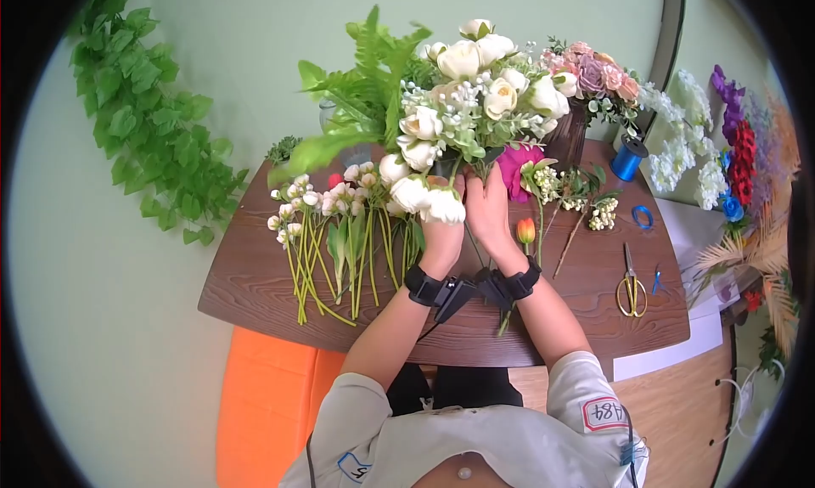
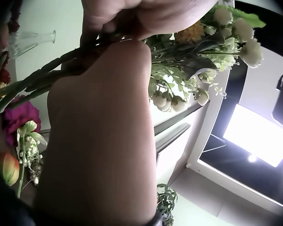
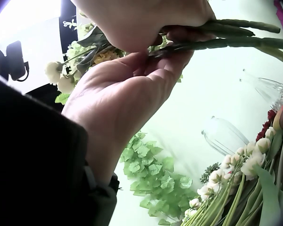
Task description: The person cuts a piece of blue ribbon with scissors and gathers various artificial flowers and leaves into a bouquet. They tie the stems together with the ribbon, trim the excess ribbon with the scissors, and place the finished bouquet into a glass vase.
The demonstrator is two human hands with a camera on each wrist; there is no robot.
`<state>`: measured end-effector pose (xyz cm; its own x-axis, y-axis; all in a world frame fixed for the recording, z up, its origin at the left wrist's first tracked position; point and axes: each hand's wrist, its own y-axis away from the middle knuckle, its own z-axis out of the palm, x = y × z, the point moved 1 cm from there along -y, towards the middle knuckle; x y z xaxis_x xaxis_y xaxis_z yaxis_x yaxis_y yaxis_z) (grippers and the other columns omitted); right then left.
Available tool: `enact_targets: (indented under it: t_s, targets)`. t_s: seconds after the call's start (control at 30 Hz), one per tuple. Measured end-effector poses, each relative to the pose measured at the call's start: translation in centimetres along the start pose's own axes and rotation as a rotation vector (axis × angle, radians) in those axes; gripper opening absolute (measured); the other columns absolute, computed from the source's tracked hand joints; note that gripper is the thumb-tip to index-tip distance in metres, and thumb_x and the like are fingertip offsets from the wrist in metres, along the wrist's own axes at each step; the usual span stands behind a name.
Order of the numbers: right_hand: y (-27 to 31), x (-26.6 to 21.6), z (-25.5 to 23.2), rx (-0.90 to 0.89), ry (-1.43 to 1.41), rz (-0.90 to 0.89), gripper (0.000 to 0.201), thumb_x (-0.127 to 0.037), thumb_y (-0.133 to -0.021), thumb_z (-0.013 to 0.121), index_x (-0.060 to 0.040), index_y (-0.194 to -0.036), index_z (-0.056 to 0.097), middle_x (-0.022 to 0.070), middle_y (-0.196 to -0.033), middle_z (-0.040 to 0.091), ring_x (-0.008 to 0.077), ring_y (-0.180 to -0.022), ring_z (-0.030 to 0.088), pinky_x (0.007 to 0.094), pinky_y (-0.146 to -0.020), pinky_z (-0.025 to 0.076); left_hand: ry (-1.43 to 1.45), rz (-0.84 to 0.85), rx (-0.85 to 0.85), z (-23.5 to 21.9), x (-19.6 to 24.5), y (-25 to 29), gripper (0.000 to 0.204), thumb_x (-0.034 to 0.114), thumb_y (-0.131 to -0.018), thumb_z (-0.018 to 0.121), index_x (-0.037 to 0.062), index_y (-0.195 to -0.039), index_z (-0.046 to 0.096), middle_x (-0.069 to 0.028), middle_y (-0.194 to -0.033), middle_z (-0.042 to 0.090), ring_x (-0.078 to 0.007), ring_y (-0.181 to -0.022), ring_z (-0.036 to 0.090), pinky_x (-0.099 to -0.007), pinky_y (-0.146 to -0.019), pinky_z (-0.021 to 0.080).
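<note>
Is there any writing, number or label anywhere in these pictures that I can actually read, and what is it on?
"489", seen upside down from the head view: red digits in a red-edged white patch on the person's right shoulder.
A blue-outlined patch on the left shoulder: marks inside too small to read.
The blue ribbon spool and the scissors: no legible text.
The two wrist views show no writing.

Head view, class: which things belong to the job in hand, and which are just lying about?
In hand: bouquet, left hand, right hand, loose white flower stems.
Lying about: scissors, blue ribbon spool, orange tulip.
</note>
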<state>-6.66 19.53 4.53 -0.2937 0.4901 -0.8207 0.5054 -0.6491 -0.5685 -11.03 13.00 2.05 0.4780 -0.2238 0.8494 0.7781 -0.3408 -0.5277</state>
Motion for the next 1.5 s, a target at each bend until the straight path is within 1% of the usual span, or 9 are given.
enact_targets:
  t_s: [0.1,0.4,0.77,1.0,1.27,1.3,1.4,1.47,1.5]
  targets:
    - [0.3,-1.0,0.0,-0.080,0.034,0.064,0.025,-0.011,-0.075,0.040,0.0050,-0.093,0.039,0.0242,-0.082,0.053,0.0353,-0.074,0.051,0.0389,-0.069,0.040,0.468,-0.101,0.092,0.7,0.7,0.1,0.008,0.009,-0.086,0.043,0.0049,-0.080,0.046,-0.0002,-0.075,0.051,-0.0058,-0.066,0.046,-0.0201,-0.060,0.039]
    - [0.0,-1.8,-0.6,-0.230,0.188,-0.043,0.036,-0.015,-0.071,0.045,0.0056,-0.100,0.035,0.0285,-0.088,0.052,0.0407,-0.083,0.051,0.0442,-0.072,0.039,0.633,-0.242,-0.192,-2.1,0.7,-1.3,0.014,0.011,-0.083,0.050,-0.0014,-0.081,0.055,-0.0033,-0.077,0.059,-0.0064,-0.068,0.052,-0.0199,-0.062,0.040]
    - [1.1,-0.1,0.8,-0.173,0.408,-0.169,0.032,-0.006,-0.071,0.049,0.0062,-0.096,0.034,0.0246,-0.075,0.050,0.0408,-0.071,0.050,0.0438,-0.060,0.041,-0.017,-0.296,-0.293,-3.4,-0.1,-2.5,0.023,0.007,-0.078,0.050,-0.0049,-0.097,0.049,-0.0107,-0.103,0.052,-0.0134,-0.085,0.053,-0.0233,-0.078,0.038]
    - [2.2,1.8,1.6,-0.111,0.442,-0.233,0.034,-0.008,-0.073,0.047,0.0057,-0.102,0.035,0.0235,-0.080,0.050,0.0403,-0.076,0.050,0.0432,-0.059,0.041,0.251,-0.101,-0.456,-2.3,1.0,-1.2,0.027,0.006,-0.074,0.052,-0.0053,-0.098,0.048,-0.0069,-0.096,0.055,-0.0151,-0.086,0.052,-0.0258,-0.076,0.040]
    - [3.3,2.9,1.0,-0.261,0.468,-0.254,0.016,-0.010,-0.075,0.045,0.0002,-0.087,0.050,0.0178,-0.079,0.053,0.0342,-0.075,0.051,0.0413,-0.063,0.042,-0.271,-0.155,-0.373,-2.5,-3.3,0.0,0.027,0.021,-0.074,0.052,0.0000,-0.091,0.055,-0.0123,-0.086,0.060,-0.0244,-0.082,0.056,-0.0320,-0.077,0.041]
    - [3.3,5.5,1.8,-0.194,0.223,-0.186,0.014,-0.007,-0.074,0.046,-0.0002,-0.086,0.050,0.0153,-0.077,0.052,0.0309,-0.073,0.051,0.0381,-0.063,0.041,-0.612,0.182,-0.609,-2.7,-3.9,-0.5,0.027,0.018,-0.077,0.049,0.0021,-0.098,0.053,-0.0114,-0.093,0.058,-0.0250,-0.088,0.054,-0.0331,-0.082,0.038]
    - [3.6,9.0,2.2,-0.216,-0.034,-0.031,0.013,-0.003,-0.074,0.048,-0.0017,-0.087,0.049,0.0090,-0.073,0.050,0.0222,-0.071,0.049,0.0309,-0.064,0.040,-0.281,0.068,-0.533,-2.6,-2.2,0.3,0.027,0.017,-0.080,0.045,0.0031,-0.102,0.050,-0.0111,-0.099,0.055,-0.0231,-0.092,0.051,-0.0328,-0.083,0.038]
    - [3.8,8.3,1.3,-0.108,0.223,-0.419,0.013,-0.006,-0.078,0.046,-0.0022,-0.090,0.047,0.0092,-0.079,0.050,0.0217,-0.074,0.049,0.0320,-0.063,0.040,-0.298,0.022,-0.547,-2.7,-1.5,0.4,0.023,0.015,-0.081,0.043,0.0034,-0.101,0.049,-0.0103,-0.097,0.053,-0.0212,-0.093,0.050,-0.0314,-0.084,0.037]
    - [3.6,9.9,1.8,-0.201,-0.219,-0.078,0.020,-0.009,-0.079,0.046,-0.0029,-0.098,0.046,0.0095,-0.086,0.050,0.0228,-0.080,0.048,0.0352,-0.068,0.040,-0.307,0.000,-0.554,-2.8,-1.1,0.4,0.022,0.014,-0.082,0.042,0.0035,-0.100,0.048,-0.0099,-0.096,0.052,-0.0202,-0.093,0.049,-0.0307,-0.084,0.037]
